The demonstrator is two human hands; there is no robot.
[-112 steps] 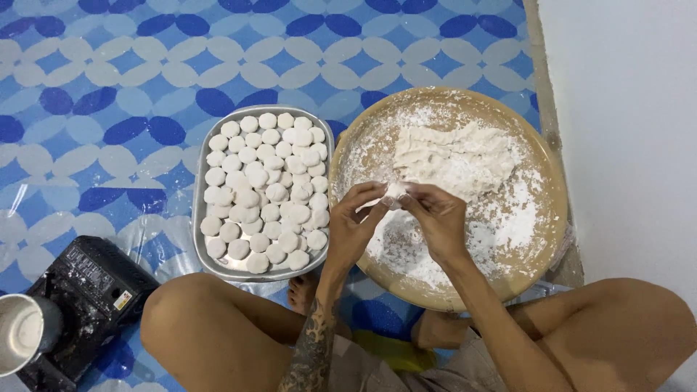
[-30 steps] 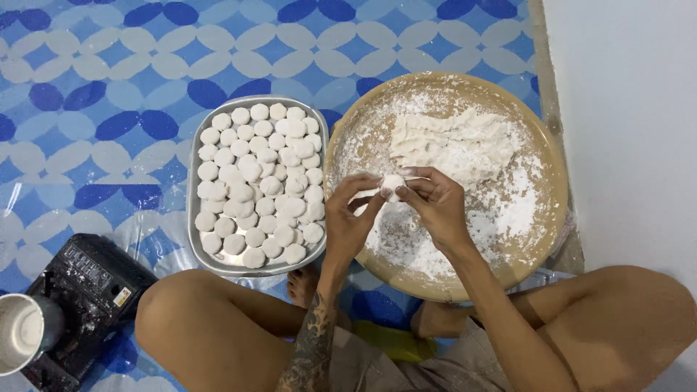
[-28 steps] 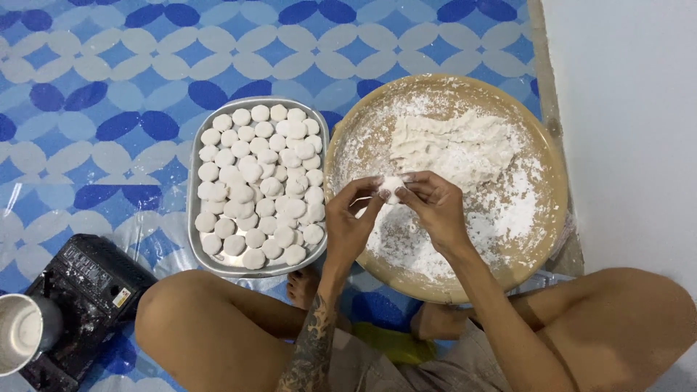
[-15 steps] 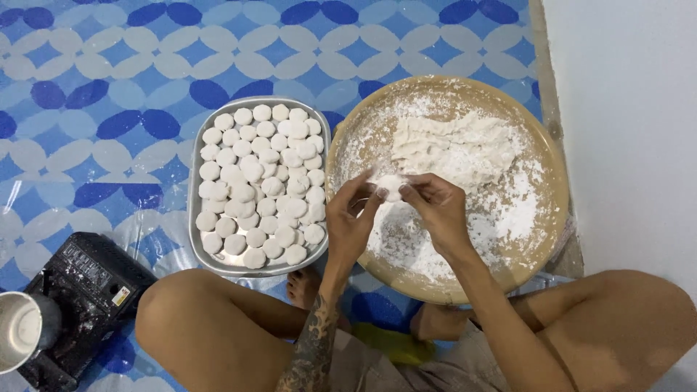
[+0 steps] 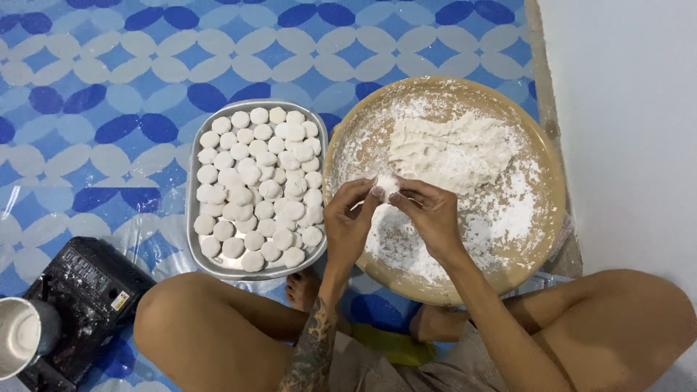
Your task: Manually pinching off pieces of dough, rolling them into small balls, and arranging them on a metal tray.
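Open patterned floor mat (image 5: 109,80) far and left: free passage. Metal tray (image 5: 194,239) packed with dough rounds (image 5: 258,185), just left of floured round board (image 5: 548,218); narrow gap between. Dough mass (image 5: 450,149) blocks board's far half. Black appliance (image 5: 83,290) near left. White wall (image 5: 624,109) closes right side.

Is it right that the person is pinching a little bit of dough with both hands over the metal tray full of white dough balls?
Not quite. The head view shows the left hand and right hand pinching the bit of dough over the floured round wooden tray, not the metal tray of dough balls beside it.
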